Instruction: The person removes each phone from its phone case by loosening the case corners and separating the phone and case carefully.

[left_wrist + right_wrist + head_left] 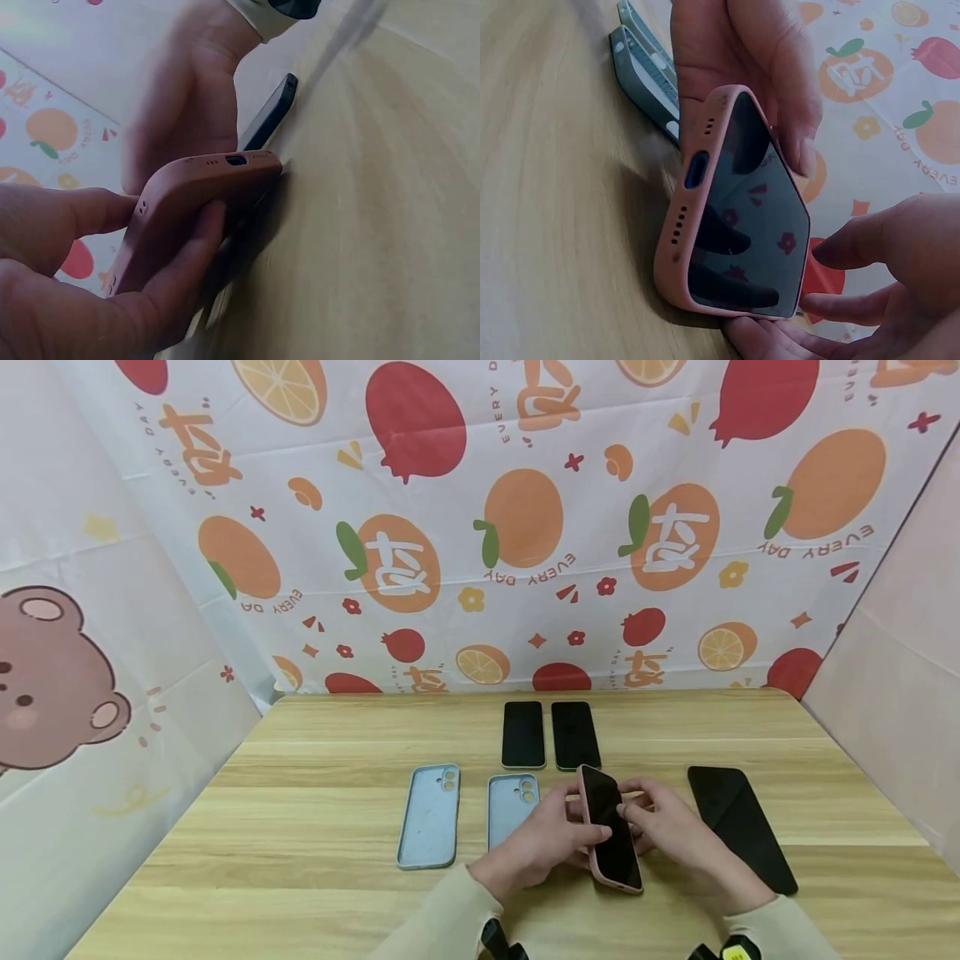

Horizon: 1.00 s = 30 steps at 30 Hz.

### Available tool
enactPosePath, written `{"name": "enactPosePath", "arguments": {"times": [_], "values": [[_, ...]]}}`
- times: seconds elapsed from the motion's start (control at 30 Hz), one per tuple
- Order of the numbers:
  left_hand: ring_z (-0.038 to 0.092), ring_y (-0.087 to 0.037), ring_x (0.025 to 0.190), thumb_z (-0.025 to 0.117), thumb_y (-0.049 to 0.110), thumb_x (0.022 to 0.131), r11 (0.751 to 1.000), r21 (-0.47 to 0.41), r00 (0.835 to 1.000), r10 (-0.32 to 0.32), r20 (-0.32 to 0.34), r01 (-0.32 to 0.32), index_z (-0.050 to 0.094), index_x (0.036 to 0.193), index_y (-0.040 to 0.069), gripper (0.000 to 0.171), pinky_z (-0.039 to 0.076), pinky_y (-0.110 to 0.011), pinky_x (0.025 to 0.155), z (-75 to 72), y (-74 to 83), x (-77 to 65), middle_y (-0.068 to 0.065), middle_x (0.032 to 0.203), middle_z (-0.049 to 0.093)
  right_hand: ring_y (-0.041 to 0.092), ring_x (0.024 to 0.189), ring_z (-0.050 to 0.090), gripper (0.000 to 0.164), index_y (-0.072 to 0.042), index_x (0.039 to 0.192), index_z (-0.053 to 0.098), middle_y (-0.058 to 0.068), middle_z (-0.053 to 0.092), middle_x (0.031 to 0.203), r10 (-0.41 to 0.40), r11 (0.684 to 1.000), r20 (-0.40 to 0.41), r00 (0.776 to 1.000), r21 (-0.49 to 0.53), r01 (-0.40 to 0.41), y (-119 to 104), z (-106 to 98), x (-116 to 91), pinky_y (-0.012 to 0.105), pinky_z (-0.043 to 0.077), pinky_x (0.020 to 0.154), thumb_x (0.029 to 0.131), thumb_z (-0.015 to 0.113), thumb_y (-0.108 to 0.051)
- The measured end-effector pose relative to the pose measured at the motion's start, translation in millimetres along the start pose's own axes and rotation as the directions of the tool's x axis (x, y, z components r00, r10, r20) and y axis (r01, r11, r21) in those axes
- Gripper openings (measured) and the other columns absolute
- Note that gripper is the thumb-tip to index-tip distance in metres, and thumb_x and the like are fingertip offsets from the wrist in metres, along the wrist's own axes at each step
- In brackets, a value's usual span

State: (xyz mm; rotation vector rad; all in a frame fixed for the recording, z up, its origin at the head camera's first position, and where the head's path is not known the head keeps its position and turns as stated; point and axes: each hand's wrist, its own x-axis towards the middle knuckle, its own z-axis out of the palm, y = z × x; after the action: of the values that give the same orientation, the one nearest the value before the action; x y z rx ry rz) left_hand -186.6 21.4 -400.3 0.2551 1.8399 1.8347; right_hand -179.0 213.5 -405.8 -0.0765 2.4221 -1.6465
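Note:
A smartphone in a pink case (617,852) is held tilted above the table, its dark screen facing up. My left hand (546,837) grips its left side, thumb over the screen edge and fingers beneath. At the other long side, my right hand (670,827) has its thumb by the screen edge and fingers under the case. In the right wrist view the phone's screen (754,217) sits inside the pink rim, with the charging port end toward the camera. A light blue phone case (510,810) lies just left of my left hand, partly covered by it.
Another light blue phone case (430,817) lies farther left. Two dark phones (523,735) (576,736) lie side by side at the back. A larger black flat device (738,827) lies to the right, near my right forearm. A fruit-printed curtain (450,527) hangs behind the wooden table (300,827).

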Motion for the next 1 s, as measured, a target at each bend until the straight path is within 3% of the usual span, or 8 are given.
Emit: {"name": "enactPosePath", "arguments": {"times": [0.27, 0.43, 0.6, 0.8, 1.0], "values": [[0.073, -0.029, 0.09, 0.069, 0.007, 0.092, 1.0, 0.007, 0.999, 0.004, -0.042, -0.004, 0.035, 0.142, 0.008, 0.061, 0.062, -0.046, 0.064, -1.9, -2.1, -0.7, -0.014, 0.113, 0.064, 0.023, 0.082, 0.061, 0.046, 0.002, 0.14, 0.042, 0.02, 0.057, 0.113, 0.025, 0.999, 0.026, 0.999, 0.035, -0.026, -10, 3, -5, 0.037, 0.059, 0.064, 0.098, 0.053, -0.012], [0.074, -0.028, 0.086, 0.067, 0.008, 0.093, 0.999, 0.019, 0.999, 0.027, -0.037, -0.027, 0.039, 0.142, 0.011, 0.056, 0.062, -0.045, 0.063, -9.9, 1.9, -1.6, -0.012, 0.11, 0.07, 0.023, 0.088, 0.059, 0.052, -0.002, 0.146, 0.034, 0.02, 0.054, 0.117, -0.008, 0.999, -0.002, 1.0, 0.036, 0.008, -18, 1, -9, 0.035, 0.058, 0.066, 0.097, 0.052, -0.01], [0.074, -0.026, 0.086, 0.068, 0.01, 0.093, 0.999, 0.021, 1.0, 0.026, -0.014, -0.026, 0.039, 0.141, 0.01, 0.056, 0.062, -0.043, 0.065, -14.4, 6.1, -4.8, -0.009, 0.111, 0.071, 0.022, 0.084, 0.06, 0.056, -0.002, 0.149, 0.027, 0.022, 0.054, 0.117, -0.012, 0.998, -0.009, 1.0, 0.067, 0.013, -21, -3, -10, 0.036, 0.059, 0.066, 0.098, 0.05, -0.01], [0.074, -0.025, 0.082, 0.067, 0.01, 0.094, 0.999, 0.034, 0.999, 0.029, 0.033, -0.03, 0.042, 0.142, 0.012, 0.054, 0.062, -0.043, 0.065, -14.9, 10.1, -7.6, -0.008, 0.109, 0.071, 0.023, 0.084, 0.063, 0.048, 0.0, 0.143, 0.037, 0.018, 0.059, 0.106, 0.004, 0.994, 0.019, 1.0, 0.109, -0.006, -22, -9, -10, 0.036, 0.059, 0.069, 0.104, 0.049, -0.024], [0.074, -0.026, 0.082, 0.065, 0.009, 0.095, 1.0, 0.008, 0.995, 0.028, 0.094, -0.029, 0.048, 0.139, 0.018, 0.048, 0.062, -0.046, 0.067, -16.4, 14.0, -8.6, -0.009, 0.107, 0.072, 0.021, 0.08, 0.063, 0.042, 0.005, 0.127, 0.05, 0.012, 0.061, 0.096, -0.03, 0.978, 0.046, 0.998, 0.209, 0.02, -21, -17, -12, 0.039, 0.059, 0.063, 0.107, 0.042, -0.032]]}}
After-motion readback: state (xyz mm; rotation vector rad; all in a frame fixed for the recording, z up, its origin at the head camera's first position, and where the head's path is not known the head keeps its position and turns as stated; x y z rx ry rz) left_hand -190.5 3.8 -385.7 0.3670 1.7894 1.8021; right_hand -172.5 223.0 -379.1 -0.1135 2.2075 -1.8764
